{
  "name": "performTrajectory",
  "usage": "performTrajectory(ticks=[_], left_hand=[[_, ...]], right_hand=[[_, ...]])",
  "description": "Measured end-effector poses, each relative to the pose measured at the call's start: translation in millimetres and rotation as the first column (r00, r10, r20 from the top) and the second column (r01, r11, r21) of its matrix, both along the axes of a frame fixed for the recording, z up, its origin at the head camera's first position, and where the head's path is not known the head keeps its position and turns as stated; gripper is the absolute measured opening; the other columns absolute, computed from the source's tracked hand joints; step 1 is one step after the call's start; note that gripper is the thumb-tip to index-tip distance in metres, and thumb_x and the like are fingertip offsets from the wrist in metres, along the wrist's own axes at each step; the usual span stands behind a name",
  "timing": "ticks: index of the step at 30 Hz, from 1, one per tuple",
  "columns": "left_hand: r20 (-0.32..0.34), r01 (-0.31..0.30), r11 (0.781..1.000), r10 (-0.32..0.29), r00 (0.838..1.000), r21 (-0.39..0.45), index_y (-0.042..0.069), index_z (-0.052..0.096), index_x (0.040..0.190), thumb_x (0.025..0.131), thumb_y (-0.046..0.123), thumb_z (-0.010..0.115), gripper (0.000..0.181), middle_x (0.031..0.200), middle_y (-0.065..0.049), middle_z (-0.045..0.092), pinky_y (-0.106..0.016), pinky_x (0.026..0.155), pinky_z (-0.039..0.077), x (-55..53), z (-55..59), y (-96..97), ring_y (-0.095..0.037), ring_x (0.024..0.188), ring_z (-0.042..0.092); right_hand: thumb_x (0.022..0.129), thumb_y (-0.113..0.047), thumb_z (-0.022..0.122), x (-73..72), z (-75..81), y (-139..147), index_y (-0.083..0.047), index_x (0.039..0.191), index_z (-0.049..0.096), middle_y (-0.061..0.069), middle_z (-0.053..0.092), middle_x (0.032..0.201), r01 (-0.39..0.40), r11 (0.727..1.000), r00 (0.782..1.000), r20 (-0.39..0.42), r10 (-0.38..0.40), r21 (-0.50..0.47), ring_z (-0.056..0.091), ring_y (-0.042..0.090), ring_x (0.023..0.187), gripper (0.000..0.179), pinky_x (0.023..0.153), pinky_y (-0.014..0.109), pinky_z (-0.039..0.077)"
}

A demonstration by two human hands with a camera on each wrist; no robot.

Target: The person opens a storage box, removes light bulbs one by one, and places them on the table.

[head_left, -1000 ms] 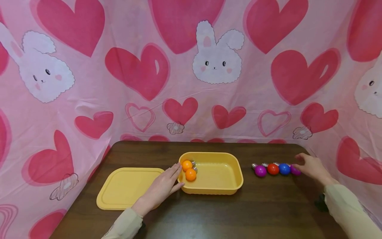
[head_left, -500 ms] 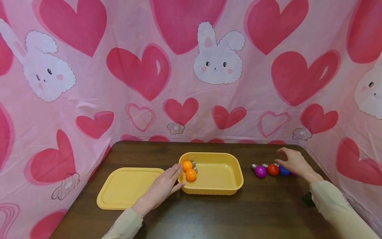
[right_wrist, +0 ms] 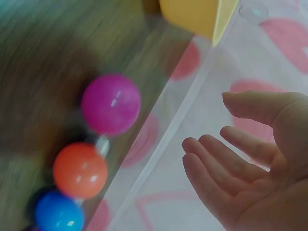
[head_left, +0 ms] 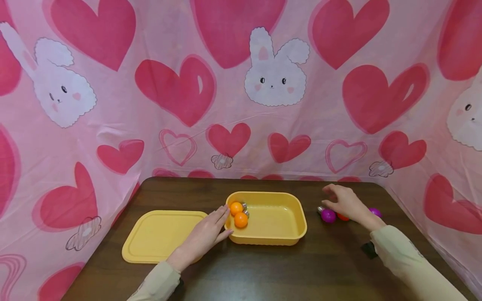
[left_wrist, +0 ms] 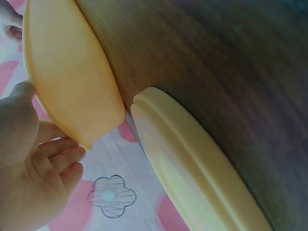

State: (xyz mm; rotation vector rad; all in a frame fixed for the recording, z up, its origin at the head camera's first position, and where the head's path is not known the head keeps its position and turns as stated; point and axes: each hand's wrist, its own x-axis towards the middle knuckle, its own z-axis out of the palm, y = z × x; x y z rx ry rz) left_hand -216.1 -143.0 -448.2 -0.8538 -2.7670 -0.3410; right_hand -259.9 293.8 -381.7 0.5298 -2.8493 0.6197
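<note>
My left hand (head_left: 205, 232) rests against the left end of a yellow plastic container (head_left: 275, 241), fingers straight along its rim; the left wrist view shows this hand (left_wrist: 43, 163) touching the container wall (left_wrist: 77, 72). Inside lie two orange light bulbs (head_left: 241, 220) with silver screw bases. My right hand (head_left: 348, 205) is above a row of coloured bulbs, holding nothing. A magenta bulb (head_left: 328, 216) leads the row, then a red bulb (right_wrist: 80, 170) and a blue bulb (right_wrist: 59, 212). A purple bulb (head_left: 375, 212) lies at the right end. The right hand (right_wrist: 240, 168) has loosely bent fingers, apart from the bulbs.
A yellow lid (head_left: 162, 236) lies flat on the dark wooden table (head_left: 278, 271), left of the container and partly behind the left forearm. A pink cloth (head_left: 226, 104) printed with hearts and rabbits hangs behind the table and along its sides.
My right hand has moved left along the row, from the purple bulb at the right end to above the red and blue ones. The left hand and the container have stayed in place.
</note>
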Motion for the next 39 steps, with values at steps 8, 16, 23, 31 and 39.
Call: performTrajectory(ticks=[8,16,23,31,39], left_hand=[[0.028,-0.003,1.0,0.003,1.0,-0.003,0.004,0.043,0.149,0.096,0.049,0.057,0.07,0.155,-0.014,0.045,-0.048,0.114,0.042,0.6,0.9,-1.4,-0.029,0.141,0.047],[0.025,-0.001,1.0,0.001,1.0,-0.003,0.004,0.044,0.148,0.097,0.05,0.056,0.07,0.155,-0.013,0.045,-0.048,0.114,0.042,0.0,-0.3,-1.0,-0.028,0.142,0.047],[0.031,-0.002,1.0,0.002,1.0,0.001,0.004,0.043,0.149,0.097,0.05,0.055,0.07,0.155,-0.012,0.044,-0.048,0.115,0.042,1.2,0.3,-1.1,-0.028,0.142,0.046],[0.0,0.007,1.0,-0.007,1.0,-0.008,0.003,0.045,0.148,0.097,0.048,0.057,0.069,0.154,-0.013,0.046,-0.047,0.114,0.043,-0.4,-1.2,-0.8,-0.028,0.141,0.047],[0.009,0.005,1.0,-0.005,1.0,-0.004,0.004,0.044,0.148,0.097,0.048,0.058,0.069,0.155,-0.013,0.045,-0.047,0.114,0.042,-0.6,-1.4,-1.8,-0.028,0.141,0.047]], right_hand=[[0.086,-0.01,0.075,3.9,1.1,-33,0.006,0.112,0.063,0.027,0.069,0.108,-0.093,0.995,0.996,-0.001,0.093,-0.043,0.071,0.039,0.089,0.033,0.079,0.05,0.061],[0.085,-0.008,0.075,3.4,-1.3,-59,0.006,0.111,0.063,0.024,0.07,0.107,-0.17,0.985,0.986,-0.007,0.169,-0.038,0.071,0.035,0.09,0.032,0.078,0.046,0.062],[0.085,-0.01,0.075,1.0,-7.5,-86,0.007,0.113,0.064,0.025,0.069,0.109,-0.216,0.975,0.974,0.058,0.218,-0.047,0.069,0.034,0.089,0.035,0.08,0.046,0.062],[0.085,-0.012,0.076,-3.9,-14.3,-117,0.007,0.111,0.064,0.023,0.07,0.107,-0.322,0.947,0.944,0.073,0.321,0.011,0.071,0.029,0.084,0.034,0.077,0.038,0.062],[0.086,-0.017,0.076,-4.9,-11.2,-149,0.0,0.11,0.065,0.019,0.071,0.107,-0.344,0.938,0.931,0.143,0.335,0.038,0.071,0.027,0.086,0.031,0.079,0.035,0.062]])
